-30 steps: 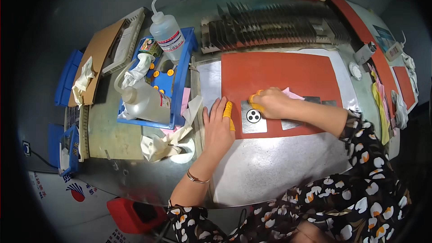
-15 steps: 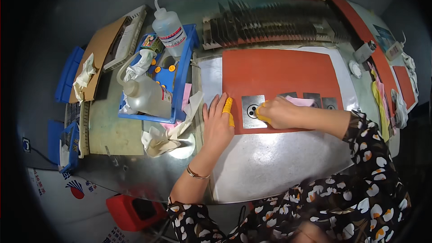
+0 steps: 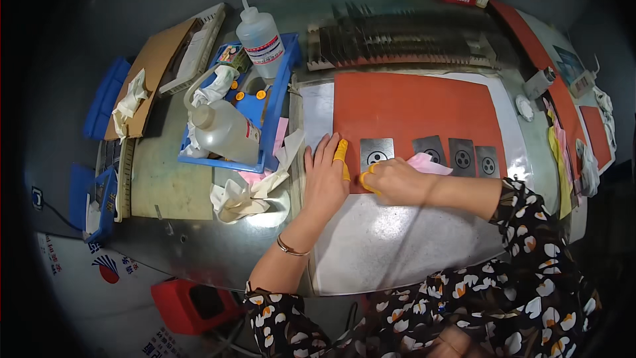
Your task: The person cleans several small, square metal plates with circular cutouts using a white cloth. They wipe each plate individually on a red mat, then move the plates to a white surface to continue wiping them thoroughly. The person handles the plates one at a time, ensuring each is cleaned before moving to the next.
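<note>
Our left grip [image 3: 326, 179] lies flat, empty, apparently steadying the red mat [image 3: 411, 106]; our right grip [image 3: 395, 182] clutches pink cloth [image 3: 429, 164], metal plate [image 3: 375, 147] at its fingertips.

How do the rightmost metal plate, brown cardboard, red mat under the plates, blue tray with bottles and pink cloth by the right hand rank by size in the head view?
1. Red mat
2. Blue tray
3. Brown cardboard
Smallest, unranked: metal plate and pink cloth look similar; the right hand may hide some cloth.
</note>
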A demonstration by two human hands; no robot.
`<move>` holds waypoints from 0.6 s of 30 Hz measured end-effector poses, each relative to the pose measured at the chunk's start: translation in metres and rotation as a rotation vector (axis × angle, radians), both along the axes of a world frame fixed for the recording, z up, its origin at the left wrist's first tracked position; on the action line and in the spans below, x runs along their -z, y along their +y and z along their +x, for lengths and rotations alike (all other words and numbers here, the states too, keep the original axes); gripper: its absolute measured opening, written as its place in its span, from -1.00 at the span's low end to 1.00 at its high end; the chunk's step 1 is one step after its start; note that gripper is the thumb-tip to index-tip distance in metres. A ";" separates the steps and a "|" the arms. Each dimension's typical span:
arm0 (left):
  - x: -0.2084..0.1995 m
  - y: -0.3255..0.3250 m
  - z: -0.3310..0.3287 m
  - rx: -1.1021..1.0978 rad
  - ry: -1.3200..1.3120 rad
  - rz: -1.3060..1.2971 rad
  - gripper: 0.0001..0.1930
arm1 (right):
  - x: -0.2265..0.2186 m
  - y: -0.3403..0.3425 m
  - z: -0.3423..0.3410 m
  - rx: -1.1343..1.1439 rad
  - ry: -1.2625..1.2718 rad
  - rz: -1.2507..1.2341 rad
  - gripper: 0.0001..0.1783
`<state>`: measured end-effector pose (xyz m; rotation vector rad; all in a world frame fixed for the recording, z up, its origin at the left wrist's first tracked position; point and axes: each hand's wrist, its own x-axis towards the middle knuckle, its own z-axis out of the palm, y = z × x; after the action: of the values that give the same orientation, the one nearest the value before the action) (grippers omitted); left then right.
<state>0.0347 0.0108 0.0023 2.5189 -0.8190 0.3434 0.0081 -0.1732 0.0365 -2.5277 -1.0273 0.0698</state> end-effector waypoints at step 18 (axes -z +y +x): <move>-0.002 0.002 -0.002 -0.026 0.035 0.048 -0.56 | -0.003 -0.025 0.061 0.137 -0.002 -0.048 -0.88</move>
<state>0.0323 0.0123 0.0045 2.5748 -0.7909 0.2905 0.0694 -0.1984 0.0392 -2.6351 -0.8607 0.0530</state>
